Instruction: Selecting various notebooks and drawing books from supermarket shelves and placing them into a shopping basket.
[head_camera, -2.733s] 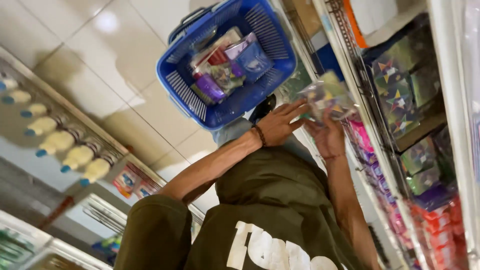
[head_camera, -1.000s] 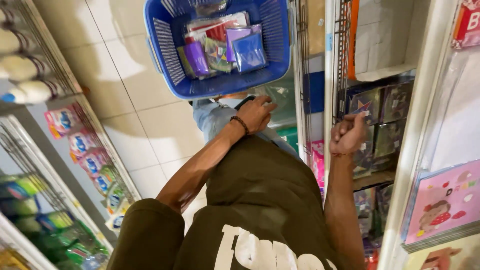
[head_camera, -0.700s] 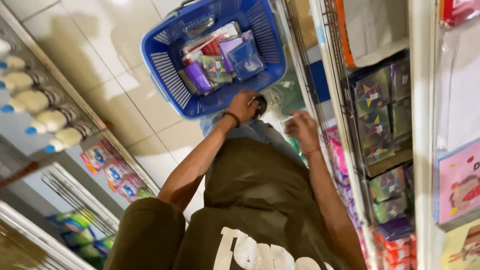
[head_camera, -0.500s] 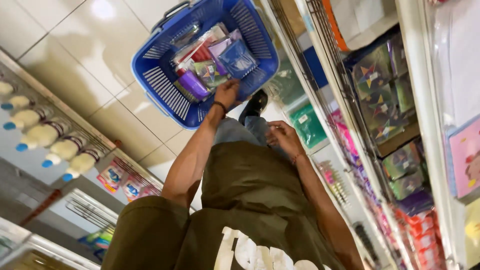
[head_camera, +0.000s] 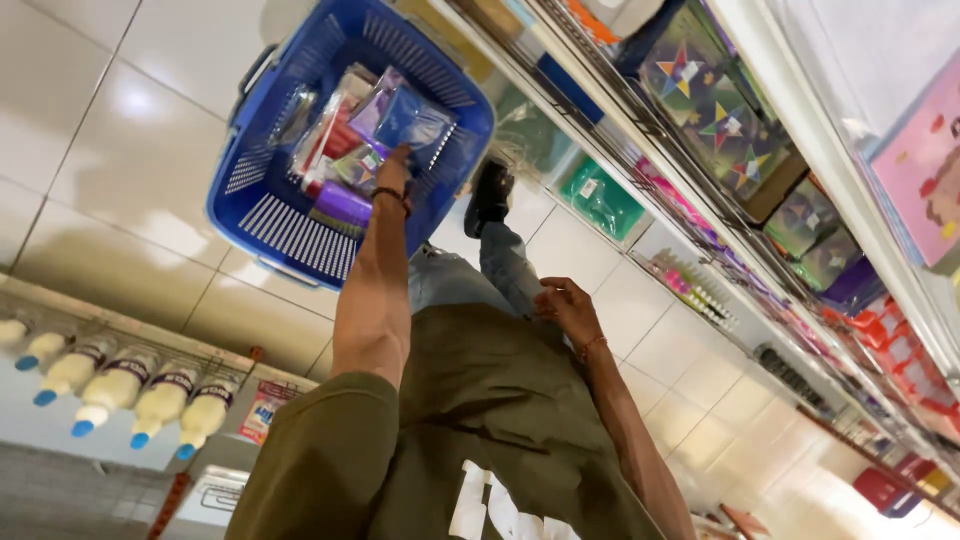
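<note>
The blue basket (head_camera: 300, 200) sits on the tiled floor (head_camera: 120, 150), shelves (head_camera: 700, 170) close along its 3 o'clock side, open tile toward 9 o'clock. Since half a second ago the left hand (head_camera: 392, 172) has reached into the basket onto the packets (head_camera: 400, 115); its grip cannot be told. The right hand (head_camera: 568, 305) hangs loosely curled and empty at 5 o'clock, well apart.

White tiled floor (head_camera: 130, 150) under a blue basket (head_camera: 290, 225); packets (head_camera: 385, 120) inside the basket
</note>
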